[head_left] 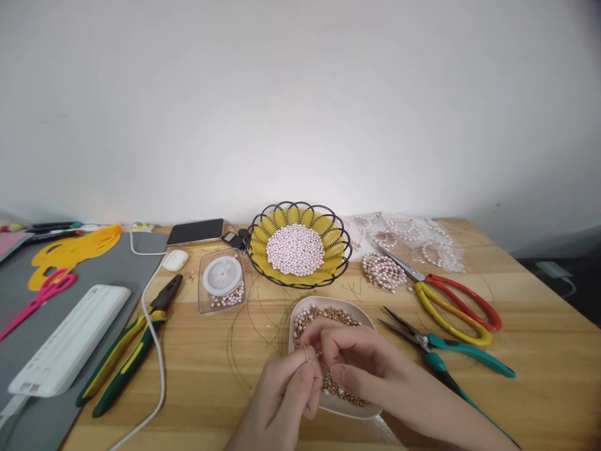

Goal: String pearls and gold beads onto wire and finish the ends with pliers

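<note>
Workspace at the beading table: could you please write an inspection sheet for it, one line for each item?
Surface: wooden table, with a grey mat on its left part.
Job's things: white dish of gold and pearl beads under both hands; wire basket of pearl beads behind it.
Clutter: teal pliers, red and yellow scissors, green pliers, thread spool box, pink scissors, phone.
Hands: left hand and right hand pinch something small together above the dish; too small to identify.
Cables: white cable crosses the green pliers.
Surroundings: plain white wall.
</note>
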`<state>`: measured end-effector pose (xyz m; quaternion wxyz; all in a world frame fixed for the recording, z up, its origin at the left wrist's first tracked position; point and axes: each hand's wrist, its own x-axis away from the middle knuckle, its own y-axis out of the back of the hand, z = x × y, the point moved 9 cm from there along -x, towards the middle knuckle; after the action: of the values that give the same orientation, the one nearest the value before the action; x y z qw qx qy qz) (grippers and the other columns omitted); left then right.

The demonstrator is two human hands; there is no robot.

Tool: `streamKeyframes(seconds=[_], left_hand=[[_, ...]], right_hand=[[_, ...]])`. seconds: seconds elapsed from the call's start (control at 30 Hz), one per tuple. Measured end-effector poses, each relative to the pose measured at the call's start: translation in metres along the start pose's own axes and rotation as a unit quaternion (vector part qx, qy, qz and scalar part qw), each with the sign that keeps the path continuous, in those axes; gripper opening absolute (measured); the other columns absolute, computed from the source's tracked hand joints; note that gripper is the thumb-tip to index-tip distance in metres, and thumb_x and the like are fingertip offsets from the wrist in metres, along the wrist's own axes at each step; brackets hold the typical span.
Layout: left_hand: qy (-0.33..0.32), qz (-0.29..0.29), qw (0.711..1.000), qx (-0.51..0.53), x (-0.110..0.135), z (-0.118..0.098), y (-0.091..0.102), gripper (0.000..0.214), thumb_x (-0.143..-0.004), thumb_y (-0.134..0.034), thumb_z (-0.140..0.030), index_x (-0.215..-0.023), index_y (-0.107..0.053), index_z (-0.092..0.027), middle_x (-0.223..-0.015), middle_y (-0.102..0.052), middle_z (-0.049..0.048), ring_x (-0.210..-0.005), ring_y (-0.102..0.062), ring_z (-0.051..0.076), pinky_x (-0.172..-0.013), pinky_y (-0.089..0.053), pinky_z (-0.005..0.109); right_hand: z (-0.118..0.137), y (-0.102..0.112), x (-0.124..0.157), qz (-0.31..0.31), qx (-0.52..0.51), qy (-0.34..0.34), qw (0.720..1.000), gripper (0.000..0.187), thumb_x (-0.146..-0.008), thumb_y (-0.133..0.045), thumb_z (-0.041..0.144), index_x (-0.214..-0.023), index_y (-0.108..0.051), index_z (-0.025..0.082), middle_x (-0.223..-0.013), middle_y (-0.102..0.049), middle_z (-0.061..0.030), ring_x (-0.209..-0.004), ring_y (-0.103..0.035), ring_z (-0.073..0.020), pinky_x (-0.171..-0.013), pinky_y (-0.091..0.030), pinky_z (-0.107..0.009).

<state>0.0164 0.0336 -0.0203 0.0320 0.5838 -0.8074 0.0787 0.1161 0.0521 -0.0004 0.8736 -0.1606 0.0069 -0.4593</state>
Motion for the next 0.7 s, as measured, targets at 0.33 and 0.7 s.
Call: streamKeyframes(seconds=[0.33,0.7], left_hand=[[-0.002,-0.011,1.000,-0.013,0.002,0.005,0.004,0.064,-0.098,-0.049,-0.071,-0.059,-0.047,-0.022,-0.057,-0.042,-0.0014,-0.057,-0.035,0.017,-0.062,-0.031,0.030],[-0.026,0.072,0.997,-0.010,-0.001,-0.002,-0.009,0.062,-0.104,-0.036,-0.070,-0.064,-0.038,-0.022,-0.060,-0.037,-0.0035,-0.058,-0.033,0.015,-0.059,-0.027,0.031]], right_hand=[[0.004,-0.002,0.002,0.014,-0.003,0.007,1.000,0.028,-0.092,-0.066,0.033,-0.071,-0.051,0.025,-0.106,-0.057,-0.0025,-0.096,-0.054,-0.0197,-0.087,-0.040,-0.034],[0.002,-0.003,0.003,0.025,-0.006,0.013,1.000,0.029,-0.095,-0.068,0.039,-0.074,-0.054,0.024,-0.109,-0.056,-0.0037,-0.099,-0.053,-0.0209,-0.087,-0.038,-0.035]])
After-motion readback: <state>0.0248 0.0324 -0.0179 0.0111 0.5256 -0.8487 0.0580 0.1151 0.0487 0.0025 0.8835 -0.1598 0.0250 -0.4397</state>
